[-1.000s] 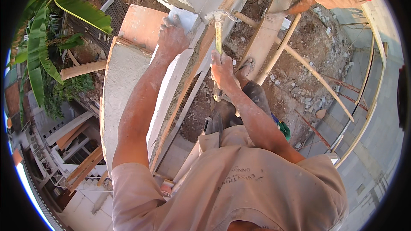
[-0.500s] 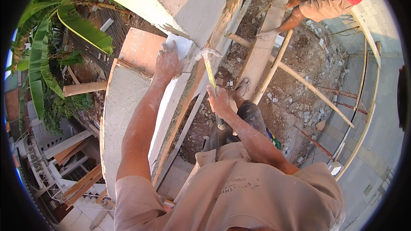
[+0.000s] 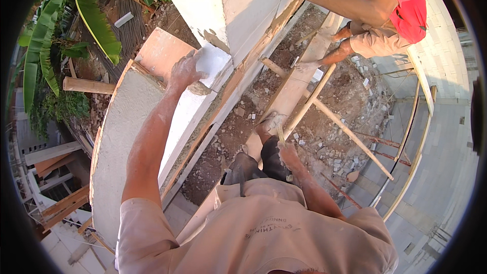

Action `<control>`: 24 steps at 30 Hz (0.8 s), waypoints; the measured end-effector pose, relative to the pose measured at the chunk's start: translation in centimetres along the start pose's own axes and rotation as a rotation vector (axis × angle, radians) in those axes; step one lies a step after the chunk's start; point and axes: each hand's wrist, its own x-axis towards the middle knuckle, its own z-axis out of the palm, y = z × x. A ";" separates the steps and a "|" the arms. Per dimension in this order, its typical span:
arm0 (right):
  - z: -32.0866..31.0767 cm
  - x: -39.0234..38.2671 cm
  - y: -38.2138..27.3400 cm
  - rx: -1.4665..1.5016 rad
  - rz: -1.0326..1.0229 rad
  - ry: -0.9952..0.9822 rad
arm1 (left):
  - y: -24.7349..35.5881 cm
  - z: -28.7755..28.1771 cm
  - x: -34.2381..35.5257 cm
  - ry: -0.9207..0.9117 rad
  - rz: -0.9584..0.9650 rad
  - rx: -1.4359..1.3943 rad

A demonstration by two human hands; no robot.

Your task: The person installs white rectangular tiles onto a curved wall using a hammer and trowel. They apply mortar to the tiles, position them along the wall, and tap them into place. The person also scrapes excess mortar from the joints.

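Note:
My left hand (image 3: 185,71) grips the edge of a white block (image 3: 215,62), its fingers curled against the side next to a reddish-brown board (image 3: 161,50). The block sits at the corner of a grey plastered wall top, at the foot of a tall plastered pillar (image 3: 249,10). My right hand (image 3: 289,156) is closed round the handle of a hammer (image 3: 281,135), low in front of my body. The hammer's head points away from me, over the plank and my foot, apart from the block.
A co-worker in a red shirt (image 3: 403,7) crouches on the narrow plank (image 3: 284,99) at the far right, one hand on the wall. Wooden poles (image 3: 350,134) cross below, over rubble-strewn ground (image 3: 329,147). Banana leaves (image 3: 94,20) hang at the left beyond the curved wall (image 3: 122,122).
My right hand has swung the hammer down and right, away from the block. My left hand stays at the block. The view has shifted, showing more of the co-worker.

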 end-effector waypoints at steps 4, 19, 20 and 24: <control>0.7 -2.3 -1.4 0.151 -0.005 -0.040 | -1.2 1.1 -1.1 -0.073 -0.110 -0.166; 3.9 -2.4 -15.3 -0.198 -0.869 0.231 | -2.4 2.2 -0.1 -0.087 -0.107 -0.212; 3.8 -3.4 -16.9 -0.194 -0.917 0.227 | -2.7 2.5 -0.1 -0.078 -0.101 -0.214; 4.9 -5.7 -22.2 -0.077 -1.198 0.293 | -2.2 1.9 -0.1 -0.091 -0.140 -0.162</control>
